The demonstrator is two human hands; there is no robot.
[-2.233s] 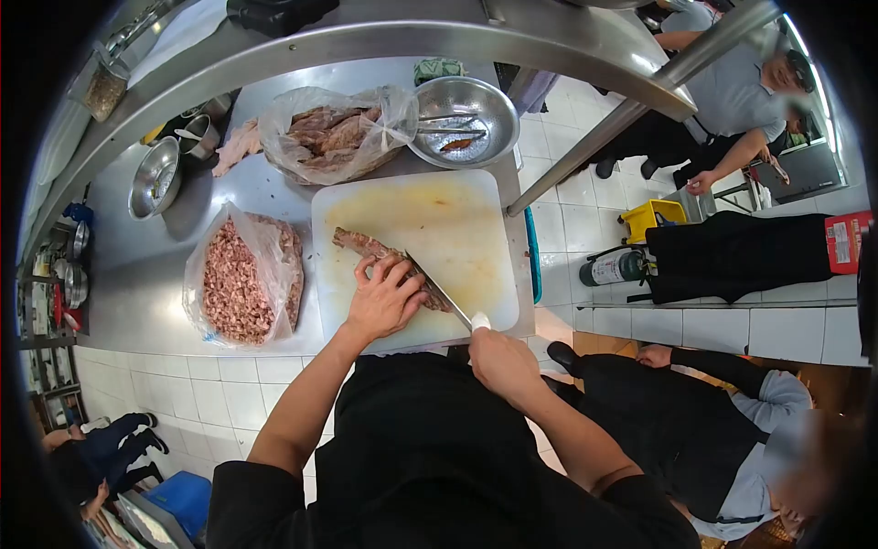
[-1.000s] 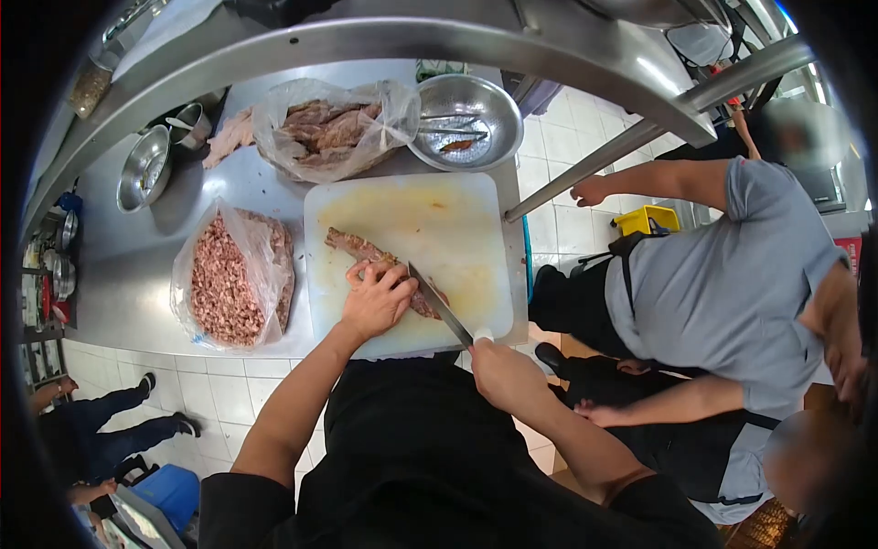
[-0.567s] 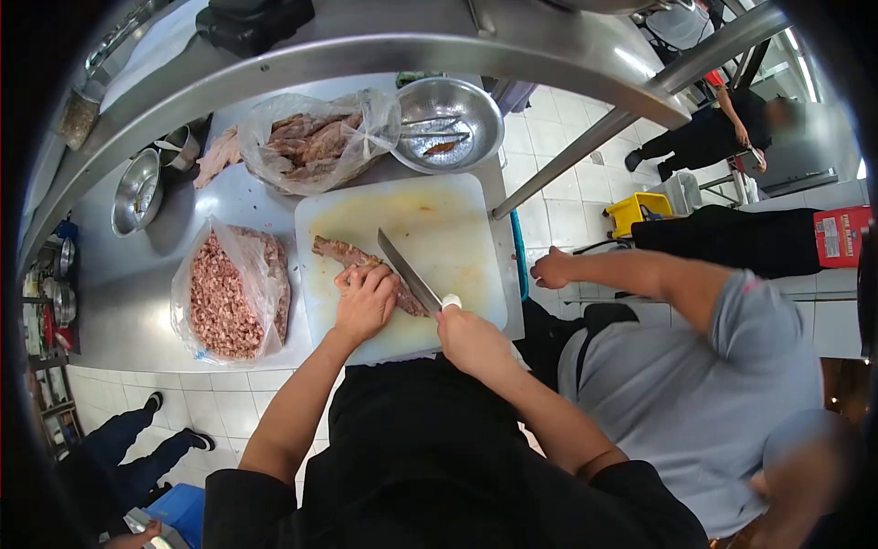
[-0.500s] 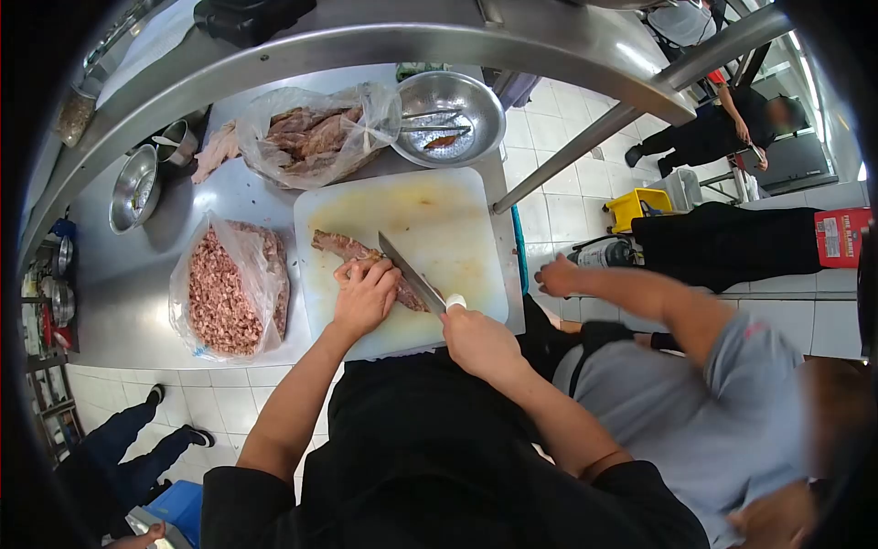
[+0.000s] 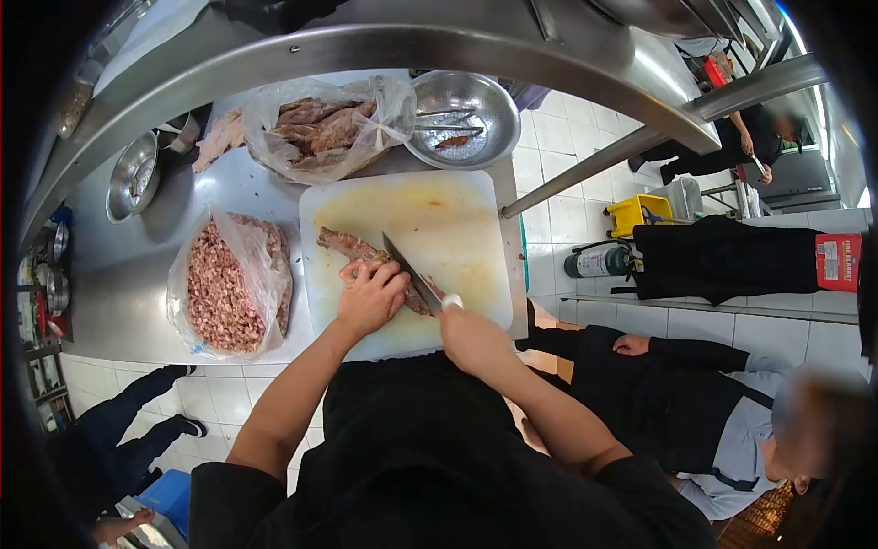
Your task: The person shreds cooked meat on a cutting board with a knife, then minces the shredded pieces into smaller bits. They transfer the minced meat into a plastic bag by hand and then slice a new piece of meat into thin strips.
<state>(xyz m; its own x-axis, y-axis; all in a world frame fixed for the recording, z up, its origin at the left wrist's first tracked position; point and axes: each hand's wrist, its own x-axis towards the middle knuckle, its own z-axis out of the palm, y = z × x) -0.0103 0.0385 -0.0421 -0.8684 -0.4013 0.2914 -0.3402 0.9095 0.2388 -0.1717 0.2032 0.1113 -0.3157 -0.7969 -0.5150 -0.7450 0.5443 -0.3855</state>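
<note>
A long strip of meat (image 5: 345, 243) lies slantwise on the white cutting board (image 5: 457, 206). My left hand (image 5: 373, 297) presses down on its middle, fingers curled over it. In my right hand (image 5: 476, 337) is a knife (image 5: 412, 268) with a pale handle, its blade lying along the right side of the meat, close to my left fingertips. Whether the edge is inside the meat cannot be made out. Behind the board sits a clear plastic bag of larger meat pieces (image 5: 320, 133). Left of the board stands a plastic bag of diced meat (image 5: 229, 293).
A metal bowl (image 5: 494, 105) with tongs stands behind the board, and a smaller metal bowl (image 5: 134, 178) at the left. A steel shelf edge (image 5: 412, 48) arches overhead. A co-worker (image 5: 658, 393) is close on my right; other people are farther off.
My hands, the meat and the knife keep nearly the same places on the board. The co-worker at right has turned and drawn back the outstretched arm. The view has shifted slightly.
</note>
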